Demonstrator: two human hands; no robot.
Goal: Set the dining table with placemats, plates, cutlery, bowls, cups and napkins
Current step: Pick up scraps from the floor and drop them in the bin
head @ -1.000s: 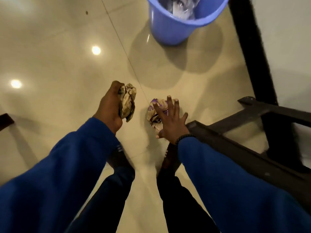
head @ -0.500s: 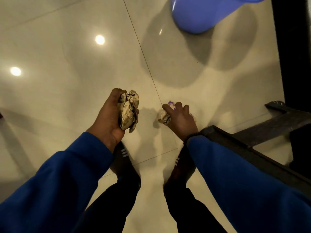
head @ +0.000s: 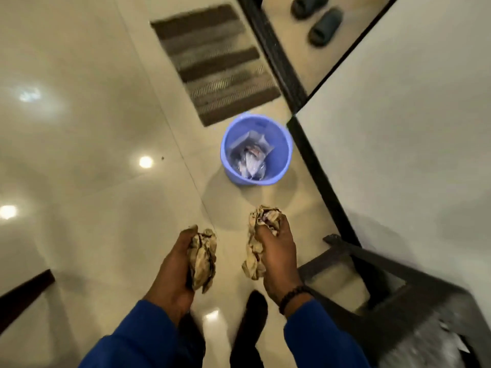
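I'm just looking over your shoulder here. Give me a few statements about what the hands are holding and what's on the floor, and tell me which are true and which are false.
1. Each hand holds a crumpled wad of paper. True: the left hand grips one wad and the right hand grips another.
2. The blue bucket is empty. False: wrappers or packets lie inside it.
3. The bucket stands on the floor ahead of the hands. True.
4. A striped mat lies beyond the bucket. True.
5. The right wrist is bare. False: it wears a dark beaded bracelet.
6. A pair of slippers sits inside the bucket. False: they lie far off, at the top of the view.
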